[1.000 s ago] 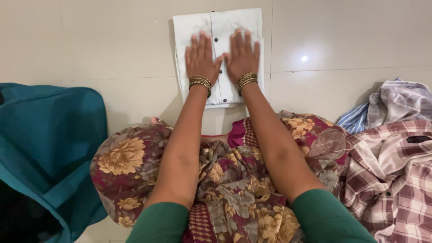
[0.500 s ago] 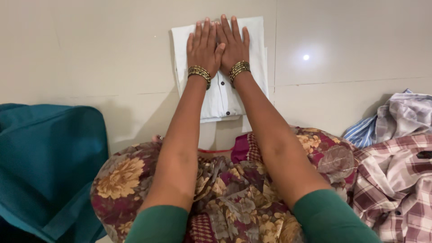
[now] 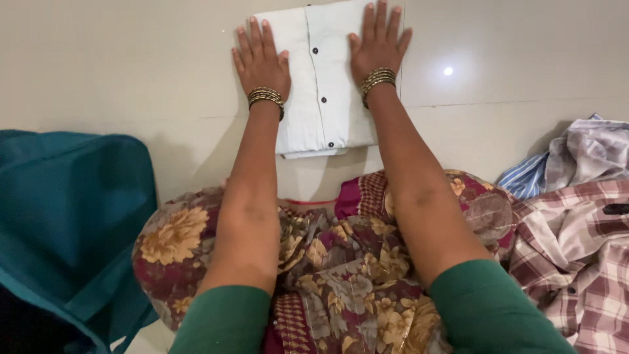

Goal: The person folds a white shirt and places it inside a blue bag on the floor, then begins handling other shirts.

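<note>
Both hands lie flat with fingers extended, palms pressed down; neither grip closes on anything. The left hand rests on the left edge of the folded white shirt, fingers partly over the floor tile beside it. The right hand rests on the shirt's right edge, well apart from the left, with the dark-buttoned placket exposed between the 2. Each wrist carries a stack of gold bangles. The shirt lies folded into a rectangle on the pale tiled floor, directly ahead of the person's knees, which are covered by a maroon floral garment. A teal fabric bag sits to the left. To the right, a pile of clothes includes a plaid shirt and a blue striped shirt.
</note>
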